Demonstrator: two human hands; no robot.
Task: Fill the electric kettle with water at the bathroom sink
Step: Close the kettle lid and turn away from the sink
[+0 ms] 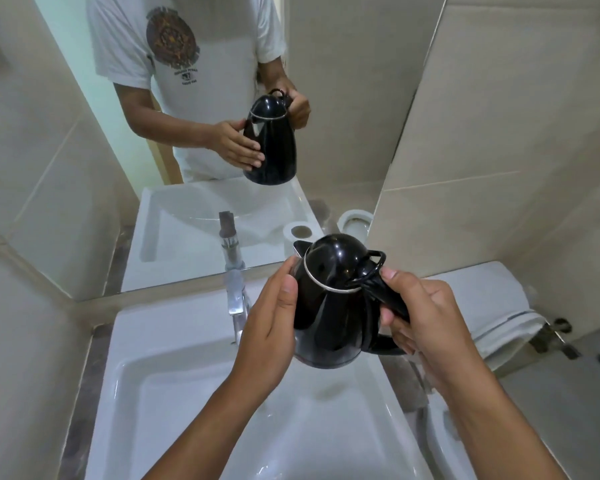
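Above glossy white sink (pixel 187 393), rounded black plastic kettle (pixel 329 306), both hands' fingers clamped on it

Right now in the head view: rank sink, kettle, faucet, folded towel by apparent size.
1. Sink, largest by far.
2. Kettle.
3. Folded towel, close to the kettle; it is partly hidden behind the right hand, so the order is unsure.
4. Faucet, smallest.

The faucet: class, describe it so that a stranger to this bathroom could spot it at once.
Find the white square sink under the wall mirror. At its back edge, left of the black kettle, stands the faucet. It is the only shiny chrome thing there, a tall upright column.
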